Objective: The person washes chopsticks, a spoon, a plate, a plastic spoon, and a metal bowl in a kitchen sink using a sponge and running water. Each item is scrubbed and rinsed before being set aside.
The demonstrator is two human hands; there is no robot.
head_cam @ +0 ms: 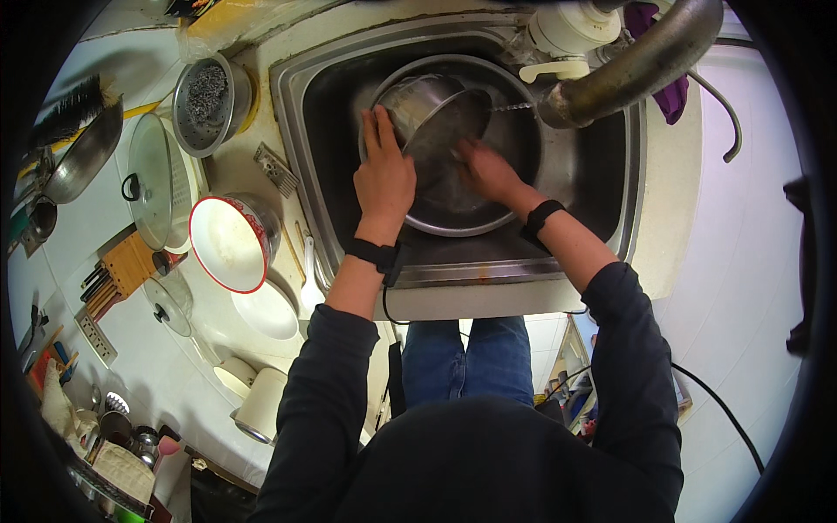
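Observation:
A large stainless-steel basin [453, 231] sits in the sink [592, 189]. Within it a smaller metal bowl [418, 104] is tipped on its side, its mouth turned towards the lower right. My left hand [386, 173] grips this bowl at its left rim, with fingers along the outer wall. My right hand [490, 173], blurred, is at the bowl's mouth; its fingertips are too unclear to tell whether they hold anything. From the metal faucet spout [569, 104] a thin stream of water [513, 107] runs towards the bowl's rim.
Left of the sink stand a colander [229, 140] holding a steel-wool scourer [206, 95], a grater [276, 168], a red-rimmed enamel bowl [229, 245], a white dish [267, 310] and a white spoon [310, 274]. A glass lid [150, 183] leans nearby. A white water filter [572, 29] adjoins the faucet.

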